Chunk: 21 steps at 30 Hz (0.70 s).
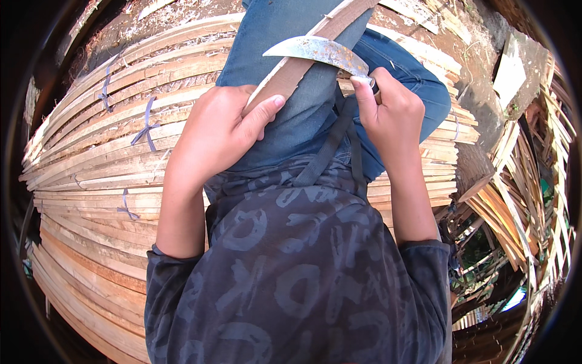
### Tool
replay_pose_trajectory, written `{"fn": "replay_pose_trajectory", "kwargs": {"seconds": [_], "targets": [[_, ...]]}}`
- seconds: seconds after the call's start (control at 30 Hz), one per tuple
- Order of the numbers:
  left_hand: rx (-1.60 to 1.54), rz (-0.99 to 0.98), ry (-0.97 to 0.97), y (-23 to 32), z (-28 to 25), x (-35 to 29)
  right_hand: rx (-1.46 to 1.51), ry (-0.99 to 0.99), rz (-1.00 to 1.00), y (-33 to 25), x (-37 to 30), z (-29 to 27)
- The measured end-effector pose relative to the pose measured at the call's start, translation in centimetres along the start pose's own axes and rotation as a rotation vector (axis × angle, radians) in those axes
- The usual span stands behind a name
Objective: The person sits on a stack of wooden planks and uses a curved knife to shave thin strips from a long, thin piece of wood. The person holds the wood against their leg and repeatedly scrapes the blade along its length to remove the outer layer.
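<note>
Bundled wood slats (pixel 91 151) underfoot, bare dirt (pixel 473 67) beyond, outdoors.

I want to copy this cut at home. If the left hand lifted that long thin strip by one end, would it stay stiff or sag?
The strip looks thin and flat, so it would probably flex and droop somewhat. It seems light, since the left hand pins it with thumb and fingers alone. The curved blade in the right hand lies across it, so expect sharp, splintery edges.
</note>
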<state>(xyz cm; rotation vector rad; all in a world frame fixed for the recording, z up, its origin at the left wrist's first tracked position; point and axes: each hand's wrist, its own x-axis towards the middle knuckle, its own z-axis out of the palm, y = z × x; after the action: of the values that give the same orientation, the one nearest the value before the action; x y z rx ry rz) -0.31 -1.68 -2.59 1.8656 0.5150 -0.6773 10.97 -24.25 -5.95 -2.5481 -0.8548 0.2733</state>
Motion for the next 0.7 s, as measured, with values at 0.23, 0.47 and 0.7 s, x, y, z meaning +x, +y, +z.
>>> {"fn": "replay_pose_trajectory", "kwargs": {"seconds": [0.23,0.47,0.7], "targets": [[0.056,-0.036,-0.019,0.4,-0.3,0.1,-0.062,0.101,-0.023,0.6,0.5,0.2],[0.048,-0.048,-0.016,0.8,-0.2,0.0,-0.162,0.141,0.035,2.6,1.5,-0.5],[0.058,-0.059,-0.016,0.7,-0.2,0.0,0.000,0.063,0.121,0.8,0.4,-0.6]]}}
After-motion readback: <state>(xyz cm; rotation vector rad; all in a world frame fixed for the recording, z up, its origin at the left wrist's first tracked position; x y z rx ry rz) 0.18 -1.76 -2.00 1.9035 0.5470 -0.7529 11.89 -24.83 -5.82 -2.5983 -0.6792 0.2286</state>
